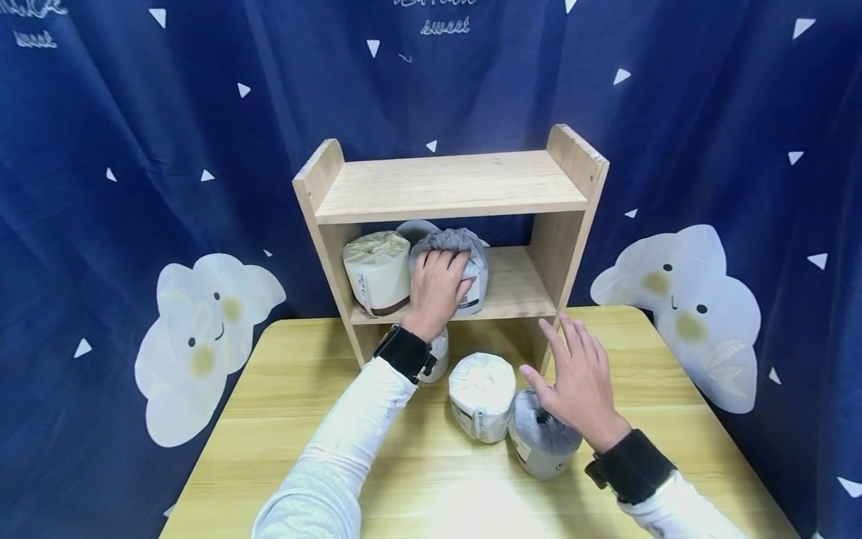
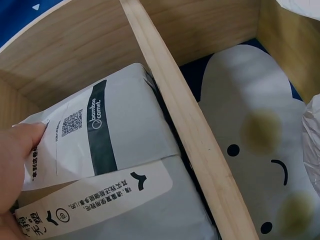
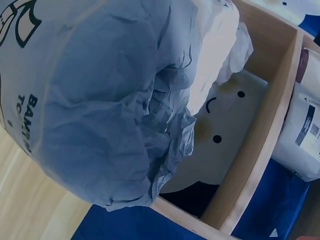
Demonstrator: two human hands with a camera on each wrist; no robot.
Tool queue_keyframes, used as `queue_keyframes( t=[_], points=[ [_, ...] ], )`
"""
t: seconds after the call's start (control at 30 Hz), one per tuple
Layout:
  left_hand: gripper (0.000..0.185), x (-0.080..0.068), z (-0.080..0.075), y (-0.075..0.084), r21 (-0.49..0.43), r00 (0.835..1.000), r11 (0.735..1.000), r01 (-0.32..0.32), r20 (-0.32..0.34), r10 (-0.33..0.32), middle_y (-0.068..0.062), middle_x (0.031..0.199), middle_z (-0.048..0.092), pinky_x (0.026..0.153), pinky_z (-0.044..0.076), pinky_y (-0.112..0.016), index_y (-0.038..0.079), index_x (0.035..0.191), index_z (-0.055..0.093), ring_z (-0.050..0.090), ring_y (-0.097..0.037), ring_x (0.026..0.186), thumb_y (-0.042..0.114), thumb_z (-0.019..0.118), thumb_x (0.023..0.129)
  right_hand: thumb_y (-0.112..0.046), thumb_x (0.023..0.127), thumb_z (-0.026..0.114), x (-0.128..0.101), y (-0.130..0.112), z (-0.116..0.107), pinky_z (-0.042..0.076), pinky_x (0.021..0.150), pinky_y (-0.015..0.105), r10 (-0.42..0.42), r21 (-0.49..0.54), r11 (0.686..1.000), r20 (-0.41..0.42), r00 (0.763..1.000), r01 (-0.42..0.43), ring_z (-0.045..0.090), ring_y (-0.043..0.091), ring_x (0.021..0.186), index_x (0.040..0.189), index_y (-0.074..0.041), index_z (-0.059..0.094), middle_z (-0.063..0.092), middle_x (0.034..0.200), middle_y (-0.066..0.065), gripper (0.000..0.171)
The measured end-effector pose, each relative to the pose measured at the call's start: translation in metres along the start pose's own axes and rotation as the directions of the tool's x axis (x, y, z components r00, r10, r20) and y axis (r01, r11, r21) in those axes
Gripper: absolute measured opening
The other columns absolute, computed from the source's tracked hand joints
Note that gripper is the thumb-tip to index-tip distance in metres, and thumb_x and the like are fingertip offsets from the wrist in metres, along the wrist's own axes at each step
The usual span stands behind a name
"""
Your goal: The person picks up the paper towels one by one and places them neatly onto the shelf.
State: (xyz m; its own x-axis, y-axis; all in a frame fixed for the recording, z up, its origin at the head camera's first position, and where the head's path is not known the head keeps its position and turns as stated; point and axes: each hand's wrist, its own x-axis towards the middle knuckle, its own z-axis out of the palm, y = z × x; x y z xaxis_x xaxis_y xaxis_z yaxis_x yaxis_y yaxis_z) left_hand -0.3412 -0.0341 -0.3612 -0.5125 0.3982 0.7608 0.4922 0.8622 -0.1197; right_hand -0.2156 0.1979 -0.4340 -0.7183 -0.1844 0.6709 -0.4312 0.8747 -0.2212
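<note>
On the middle shelf, my left hand [image 1: 436, 292] grips a grey paper-wrapped toilet roll [image 1: 477, 262] from above. In the left wrist view its thumb [image 2: 20, 150] presses on the printed label of this roll. A cream wrapped roll [image 1: 377, 277] stands just left of it. My right hand [image 1: 578, 378] is held with fingers spread over another grey wrapped roll [image 1: 544, 453] on the table, whose crumpled top fills much of the right wrist view. Beside that stands a white wrapped roll [image 1: 481, 393]. Another pale roll [image 1: 439, 353] is partly hidden behind my left wrist.
The wooden shelf unit [image 1: 451, 187] stands at the back of the wooden table [image 1: 269, 442], with upright side panels. A blue curtain [image 1: 471, 82] with clouds and triangles hangs behind and around it.
</note>
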Motion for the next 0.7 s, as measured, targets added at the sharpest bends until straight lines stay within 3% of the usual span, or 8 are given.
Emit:
queue_keyframes(
  t=[0.43,0.7],
  points=[
    [0.038,0.0053,0.0063,-0.0045,0.01,0.999,0.999,0.031,0.034,-0.031,-0.007,0.113,0.065,0.1,0.036,-0.043,0.014,0.123,0.064,0.055,-0.026,0.11,0.032,0.068,0.089,-0.07,0.091,0.034,-0.0034,-0.0027,-0.0007,0.025,0.099,0.067,-0.004,-0.001,1.0,-0.011,1.0,0.004,0.035,0.053,0.128,0.139,-0.004,0.046,0.039,0.143,0.03,0.082],
    [0.039,0.0067,0.0097,-0.0042,-0.008,0.998,0.999,0.049,0.04,-0.049,-0.008,0.114,0.064,0.101,0.035,-0.043,0.013,0.124,0.064,0.055,-0.026,0.112,0.031,0.069,0.089,-0.068,0.091,0.035,-0.0042,-0.0033,-0.0014,0.025,0.099,0.066,-0.01,0.0,1.0,-0.021,1.0,0.01,0.035,0.053,0.128,0.138,-0.004,0.047,0.04,0.142,0.03,0.081]
  ],
)
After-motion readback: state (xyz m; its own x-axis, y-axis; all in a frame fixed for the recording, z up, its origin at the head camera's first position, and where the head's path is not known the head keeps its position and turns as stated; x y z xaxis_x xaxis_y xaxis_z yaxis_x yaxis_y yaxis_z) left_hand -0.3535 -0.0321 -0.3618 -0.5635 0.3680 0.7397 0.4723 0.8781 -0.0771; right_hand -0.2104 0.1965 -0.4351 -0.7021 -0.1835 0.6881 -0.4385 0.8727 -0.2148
